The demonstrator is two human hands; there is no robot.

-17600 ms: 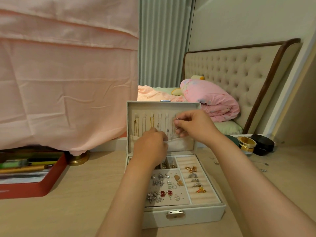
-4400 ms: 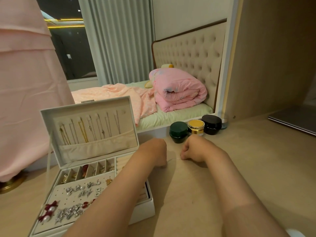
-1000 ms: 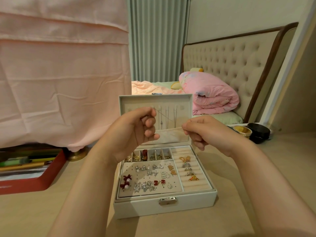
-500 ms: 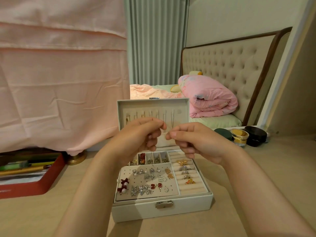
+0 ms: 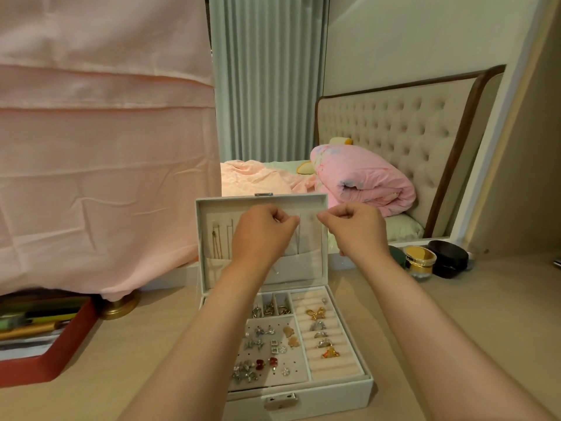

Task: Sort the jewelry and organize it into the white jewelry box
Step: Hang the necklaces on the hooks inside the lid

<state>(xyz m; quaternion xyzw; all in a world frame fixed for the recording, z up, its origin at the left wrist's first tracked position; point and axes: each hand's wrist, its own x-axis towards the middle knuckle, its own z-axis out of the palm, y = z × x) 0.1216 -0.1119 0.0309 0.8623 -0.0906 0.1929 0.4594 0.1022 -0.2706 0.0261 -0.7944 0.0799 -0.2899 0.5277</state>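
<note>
The white jewelry box (image 5: 334, 399) stands open on the desk, its lid (image 5: 261, 200) upright. Several necklaces (image 5: 217, 241) hang inside the lid above a pocket. Earrings (image 5: 267, 350) fill the perforated panel, and rings (image 5: 318, 329) sit in the padded rolls on the right. My left hand (image 5: 261, 235) and my right hand (image 5: 355, 229) are raised in front of the lid's top, a little apart. Each has its fingers curled in a pinch, as on the ends of a very fine necklace chain that barely shows. My left forearm hides part of the tray.
A green jar (image 5: 399, 256), a gold jar (image 5: 420, 259) and a black jar (image 5: 449, 258) stand right of the box. A red tray (image 5: 45, 366) with pens lies at the left. A pink cloth (image 5: 106, 177) hangs over a gold base (image 5: 120, 306).
Both hands rose from in front of the lid's lower part to its top edge and drew apart. The view tilted down a little.
</note>
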